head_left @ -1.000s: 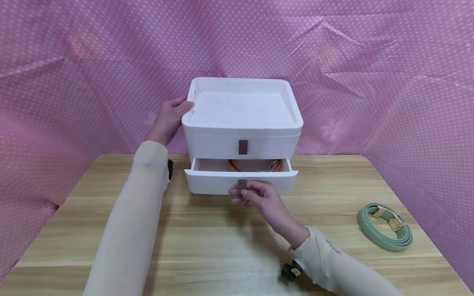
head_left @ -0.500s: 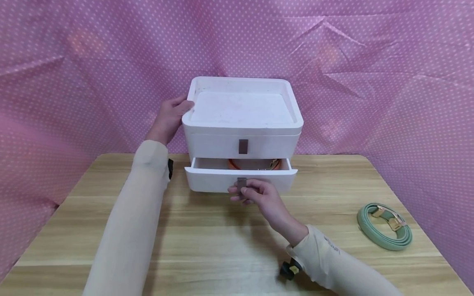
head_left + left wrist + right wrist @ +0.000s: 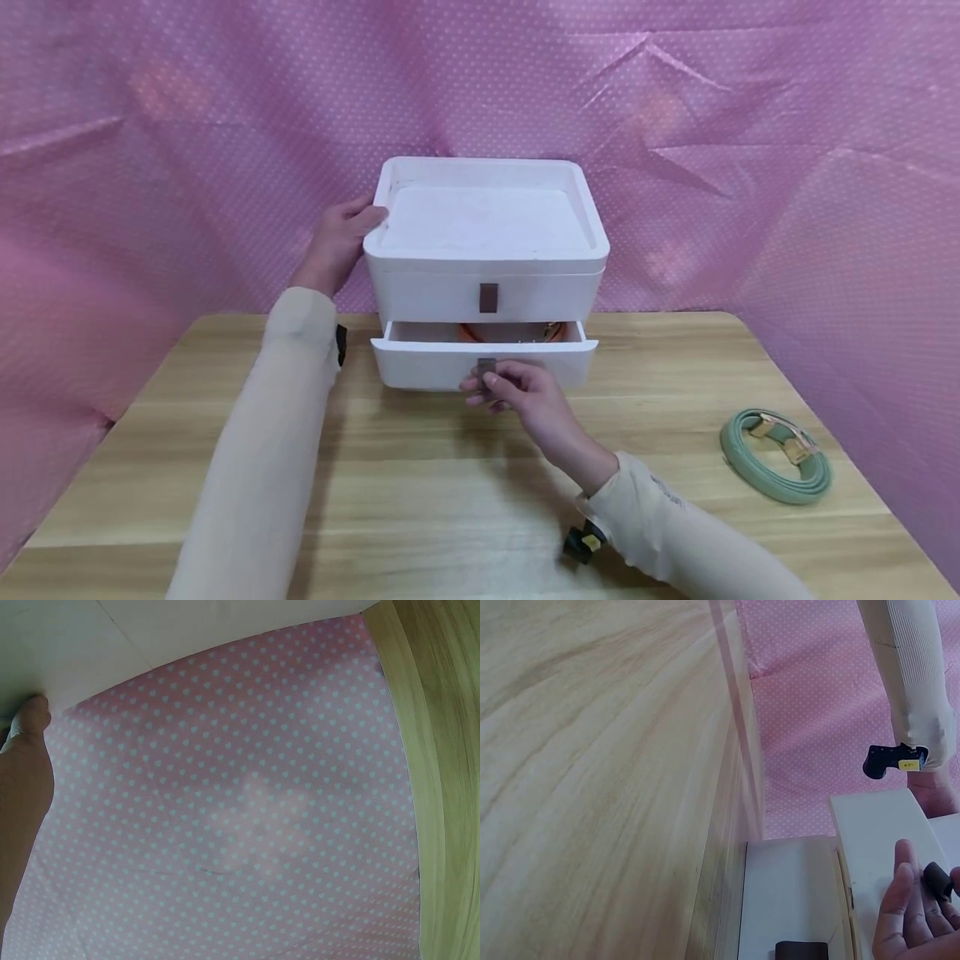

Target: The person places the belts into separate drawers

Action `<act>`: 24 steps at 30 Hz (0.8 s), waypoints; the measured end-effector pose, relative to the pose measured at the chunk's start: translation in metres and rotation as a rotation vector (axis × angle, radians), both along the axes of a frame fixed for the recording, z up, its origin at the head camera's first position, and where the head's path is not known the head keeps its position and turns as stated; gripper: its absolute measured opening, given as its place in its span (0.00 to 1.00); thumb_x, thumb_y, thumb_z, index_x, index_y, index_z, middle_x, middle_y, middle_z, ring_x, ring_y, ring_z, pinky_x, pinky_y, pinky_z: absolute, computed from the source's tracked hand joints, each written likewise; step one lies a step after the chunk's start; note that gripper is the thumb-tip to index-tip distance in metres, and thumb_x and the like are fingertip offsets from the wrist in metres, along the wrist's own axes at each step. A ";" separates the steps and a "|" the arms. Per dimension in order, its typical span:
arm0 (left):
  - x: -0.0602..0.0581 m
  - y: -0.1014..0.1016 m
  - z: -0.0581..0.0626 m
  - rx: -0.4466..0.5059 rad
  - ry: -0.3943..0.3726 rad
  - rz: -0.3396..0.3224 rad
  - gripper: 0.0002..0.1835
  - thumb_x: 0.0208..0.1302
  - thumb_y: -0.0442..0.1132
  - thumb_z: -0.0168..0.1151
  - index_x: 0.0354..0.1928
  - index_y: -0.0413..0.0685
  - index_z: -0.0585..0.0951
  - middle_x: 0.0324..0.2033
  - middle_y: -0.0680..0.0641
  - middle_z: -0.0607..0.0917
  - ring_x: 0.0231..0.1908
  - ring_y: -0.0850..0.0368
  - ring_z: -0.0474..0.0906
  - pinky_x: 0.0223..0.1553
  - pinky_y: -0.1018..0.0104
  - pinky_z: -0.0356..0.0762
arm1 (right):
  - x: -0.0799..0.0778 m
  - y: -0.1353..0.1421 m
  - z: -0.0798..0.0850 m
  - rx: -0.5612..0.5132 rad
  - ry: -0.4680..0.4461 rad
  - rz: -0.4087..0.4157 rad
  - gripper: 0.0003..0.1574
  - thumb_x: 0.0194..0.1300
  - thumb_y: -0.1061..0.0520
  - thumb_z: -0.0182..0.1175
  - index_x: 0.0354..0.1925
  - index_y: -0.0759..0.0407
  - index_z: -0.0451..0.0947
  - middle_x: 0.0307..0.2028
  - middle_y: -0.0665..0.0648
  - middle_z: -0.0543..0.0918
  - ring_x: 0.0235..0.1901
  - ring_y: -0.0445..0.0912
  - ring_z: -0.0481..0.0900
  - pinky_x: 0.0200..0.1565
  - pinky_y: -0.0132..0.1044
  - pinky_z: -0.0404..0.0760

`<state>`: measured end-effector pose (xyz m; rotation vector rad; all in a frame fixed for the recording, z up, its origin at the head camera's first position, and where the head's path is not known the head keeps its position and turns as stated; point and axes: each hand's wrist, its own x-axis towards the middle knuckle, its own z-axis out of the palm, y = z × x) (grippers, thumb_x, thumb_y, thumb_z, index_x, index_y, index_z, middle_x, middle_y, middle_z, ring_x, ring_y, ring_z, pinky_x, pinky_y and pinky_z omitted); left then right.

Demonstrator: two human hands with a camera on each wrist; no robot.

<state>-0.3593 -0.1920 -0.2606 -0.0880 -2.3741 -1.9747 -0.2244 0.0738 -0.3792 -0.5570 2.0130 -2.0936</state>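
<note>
A white drawer cabinet (image 3: 487, 252) with a tray-like top stands at the back of the table. My left hand (image 3: 339, 242) holds its left upper edge, thumb over the rim, the other fingers mostly hidden behind the side. Below the top drawer, a second drawer (image 3: 420, 367) is pulled partway out. My right hand (image 3: 536, 404) pinches this drawer's brown pull tab (image 3: 486, 375) between thumb and fingers; the tab (image 3: 937, 881) also shows in the right wrist view. Inside lies an orange coiled belt (image 3: 471, 333) with a gold buckle, mostly hidden by the drawer front.
A green coiled belt (image 3: 776, 457) with gold buckles lies on the wooden table (image 3: 420, 517) at the right. In the right wrist view, a closed lower drawer front (image 3: 787, 877) with a dark tab sits beside the table surface. Pink dotted cloth (image 3: 300, 100) hangs behind and at both sides.
The pulled-out drawer has slid slightly inward with my right hand on its tab, so less of the orange belt shows. My left hand stays on the cabinet; the view shifts a little.
</note>
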 end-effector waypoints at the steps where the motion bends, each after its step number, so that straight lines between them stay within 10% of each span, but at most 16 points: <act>1: 0.000 -0.001 0.000 0.004 -0.002 0.003 0.35 0.71 0.52 0.57 0.75 0.53 0.60 0.71 0.47 0.65 0.68 0.51 0.63 0.66 0.59 0.65 | 0.000 -0.001 0.000 0.000 -0.001 0.003 0.18 0.75 0.59 0.52 0.52 0.73 0.77 0.46 0.66 0.85 0.43 0.55 0.85 0.48 0.58 0.80; 24: -0.001 -0.002 0.001 0.035 -0.004 -0.012 0.34 0.72 0.48 0.57 0.75 0.51 0.59 0.72 0.46 0.63 0.68 0.50 0.64 0.65 0.61 0.66 | -0.006 -0.003 -0.001 -0.018 0.006 -0.045 0.15 0.70 0.65 0.56 0.50 0.77 0.75 0.42 0.66 0.86 0.38 0.51 0.86 0.39 0.40 0.84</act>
